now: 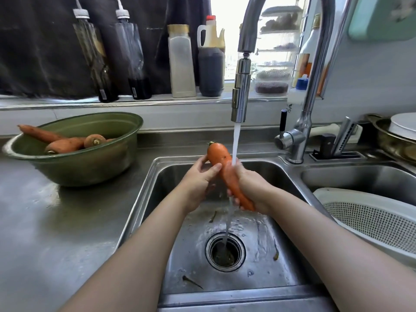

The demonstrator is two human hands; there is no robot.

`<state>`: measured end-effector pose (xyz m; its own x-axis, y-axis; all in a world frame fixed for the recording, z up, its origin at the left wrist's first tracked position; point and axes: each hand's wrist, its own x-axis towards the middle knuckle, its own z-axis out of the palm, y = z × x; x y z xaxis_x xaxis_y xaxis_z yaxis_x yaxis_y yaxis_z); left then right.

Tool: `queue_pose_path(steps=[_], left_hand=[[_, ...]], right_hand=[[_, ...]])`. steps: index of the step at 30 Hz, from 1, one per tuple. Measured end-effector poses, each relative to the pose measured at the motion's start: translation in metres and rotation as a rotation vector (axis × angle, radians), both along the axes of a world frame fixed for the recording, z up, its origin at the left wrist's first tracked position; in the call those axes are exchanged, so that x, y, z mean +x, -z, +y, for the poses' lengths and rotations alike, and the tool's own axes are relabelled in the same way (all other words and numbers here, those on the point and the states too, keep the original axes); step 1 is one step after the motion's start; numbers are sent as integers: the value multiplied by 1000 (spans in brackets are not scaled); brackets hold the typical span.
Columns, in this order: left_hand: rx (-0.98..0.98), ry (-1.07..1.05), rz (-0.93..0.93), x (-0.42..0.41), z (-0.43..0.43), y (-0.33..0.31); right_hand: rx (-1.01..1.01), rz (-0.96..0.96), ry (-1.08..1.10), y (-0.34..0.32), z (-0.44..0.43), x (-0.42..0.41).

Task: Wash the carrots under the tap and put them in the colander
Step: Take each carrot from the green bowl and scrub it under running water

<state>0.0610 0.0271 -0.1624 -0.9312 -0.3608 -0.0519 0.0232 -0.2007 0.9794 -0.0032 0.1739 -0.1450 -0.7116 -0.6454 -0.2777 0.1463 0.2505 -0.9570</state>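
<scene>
The scuffed stainless-steel counter (45, 233) carries 1 round, glossy green bowl (90, 170) at its left, just beside the sunken steel double sink (290, 168).

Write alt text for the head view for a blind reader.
Left hand and right hand hold a long orange carrot under the running chrome tap, above a stainless steel sink. More carrots lie in a round green bowl at left; a white perforated colander sits at right.

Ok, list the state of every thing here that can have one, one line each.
tap: running onto the held carrot.
held carrot: tilted, wet, gripped by both hands.
left hand: gripping its thick end.
right hand: gripping its thin end.
green bowl: holds several carrots.
colander: no carrot visible inside.
</scene>
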Motion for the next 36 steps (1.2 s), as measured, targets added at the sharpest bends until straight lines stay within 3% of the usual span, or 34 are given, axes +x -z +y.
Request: queue_pose_path(steps=[4, 9, 15, 18, 24, 31, 36], left_hand=[[-5, -38, -22, -7, 3, 7], [-30, -58, -23, -11, -1, 6], [-41, -97, -27, -11, -10, 7], [-11, -78, -7, -12, -11, 8], [116, -32, 16, -18, -9, 8], [60, -28, -25, -14, -7, 7], [29, -52, -53, -17, -6, 9]], right_hand=[[-6, -72, -37, 3, 4, -4], [-151, -208, -201, 4, 11, -2], [7, -20, -31, -1, -6, 6], [42, -22, 14, 1, -5, 0], [-129, -183, -127, 5, 3, 0], [32, -41, 24, 6, -5, 0], [-28, -42, -102, 7, 5, 2]])
